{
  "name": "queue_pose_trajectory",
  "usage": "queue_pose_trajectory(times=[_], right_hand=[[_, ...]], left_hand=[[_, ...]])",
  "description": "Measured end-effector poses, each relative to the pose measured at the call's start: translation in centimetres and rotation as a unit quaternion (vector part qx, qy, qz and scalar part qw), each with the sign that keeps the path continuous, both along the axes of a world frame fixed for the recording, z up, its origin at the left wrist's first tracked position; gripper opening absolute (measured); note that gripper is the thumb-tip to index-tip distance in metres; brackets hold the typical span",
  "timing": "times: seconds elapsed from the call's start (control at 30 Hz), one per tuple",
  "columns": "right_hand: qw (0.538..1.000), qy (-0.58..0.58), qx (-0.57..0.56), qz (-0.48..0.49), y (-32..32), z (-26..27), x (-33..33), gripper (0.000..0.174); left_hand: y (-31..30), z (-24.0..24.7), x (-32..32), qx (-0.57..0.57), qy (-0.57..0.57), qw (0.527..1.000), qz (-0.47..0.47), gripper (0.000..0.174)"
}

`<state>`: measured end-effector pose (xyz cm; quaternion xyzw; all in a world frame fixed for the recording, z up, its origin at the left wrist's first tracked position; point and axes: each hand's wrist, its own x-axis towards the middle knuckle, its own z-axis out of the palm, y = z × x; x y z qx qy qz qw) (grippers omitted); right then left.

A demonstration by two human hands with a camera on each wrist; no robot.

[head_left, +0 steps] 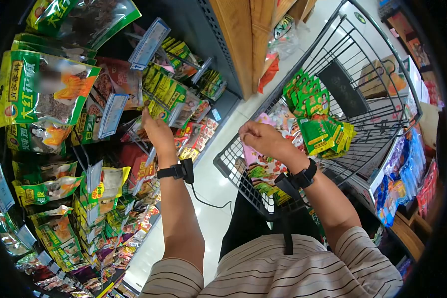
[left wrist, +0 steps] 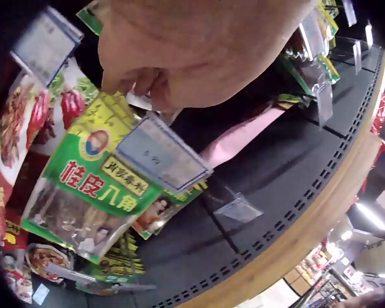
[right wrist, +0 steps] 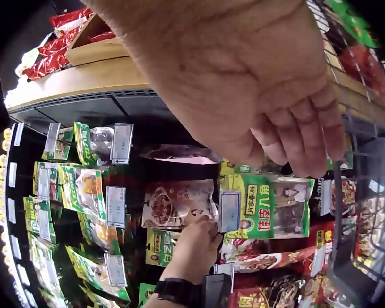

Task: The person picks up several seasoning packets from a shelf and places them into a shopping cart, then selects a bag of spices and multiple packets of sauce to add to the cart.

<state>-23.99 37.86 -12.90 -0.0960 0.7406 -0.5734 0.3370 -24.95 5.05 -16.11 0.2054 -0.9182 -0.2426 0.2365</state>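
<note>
My left hand [head_left: 159, 134] reaches into the hanging packets on the shelf at the left. In the left wrist view its curled fingers [left wrist: 151, 90] pinch the yellow top edge of a green and yellow spice packet [left wrist: 93, 186] with a clear window, behind a price tag [left wrist: 163, 154]. The fingertips are partly hidden by the hand itself. In the right wrist view a pink and white packet [right wrist: 179, 204] hangs beside this hand. My right hand [head_left: 268, 140] hovers over the shopping cart [head_left: 228, 164] with its fingers loosely bent and nothing in them.
Several green packets [head_left: 315, 134] and a pink bag [head_left: 253, 158] lie in the cart. Large packets [head_left: 44, 89] hang on hooks at the left, with price tags [head_left: 149, 42] sticking out. A wooden post [head_left: 238, 44] stands at the shelf's end.
</note>
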Motion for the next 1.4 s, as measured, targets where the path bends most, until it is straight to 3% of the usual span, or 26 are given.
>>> queue_pose_trajectory(times=[0.27,0.47,0.57,0.67,0.87,0.97,1.07,1.17,1.23,1.27,1.4], right_hand=[[0.999,-0.037,-0.006,-0.011,0.0,0.6,0.9,0.016],[0.993,-0.059,-0.099,-0.029,-0.1,-3.4,2.7,0.016],[0.995,-0.045,-0.083,-0.020,0.1,-3.7,3.0,0.016],[0.998,-0.044,-0.047,-0.006,0.2,-3.2,3.2,0.015],[0.996,-0.074,-0.044,-0.007,0.1,-2.3,3.8,0.016],[0.997,-0.073,-0.026,-0.010,0.2,-1.7,4.0,0.017],[0.998,-0.057,-0.035,-0.007,0.3,-3.0,4.5,0.017],[1.000,0.012,-0.007,0.002,0.1,-3.9,4.8,0.021],[1.000,-0.024,-0.017,-0.005,0.4,-2.3,5.2,0.022],[0.999,-0.037,-0.026,-0.006,0.4,-1.7,5.0,0.023],[0.999,-0.030,-0.012,-0.007,0.3,-2.7,5.7,0.023]], left_hand=[[-4.5,2.4,-2.2,0.024,-0.150,0.987,-0.045,0.062],[-4.5,2.0,-3.6,-0.065,-0.227,0.971,-0.046,0.068],[-5.9,-0.5,-4.2,-0.094,-0.231,0.968,-0.040,0.062],[-4.6,0.7,-4.9,-0.054,-0.312,0.948,-0.043,0.053],[-6.4,-3.1,-3.7,-0.097,-0.132,0.981,-0.108,0.026],[-3.5,1.3,-2.5,0.046,-0.197,0.974,-0.102,0.022],[-4.3,-1.3,-0.8,0.215,-0.115,0.965,-0.096,0.022],[-3.4,-1.1,0.1,0.278,-0.127,0.950,-0.069,0.022],[-2.3,-1.7,1.1,0.415,-0.060,0.906,-0.058,0.023],[-3.7,-3.6,1.0,0.435,-0.069,0.896,-0.052,0.024],[-0.2,-1.0,2.1,0.512,-0.062,0.857,-0.004,0.023]])
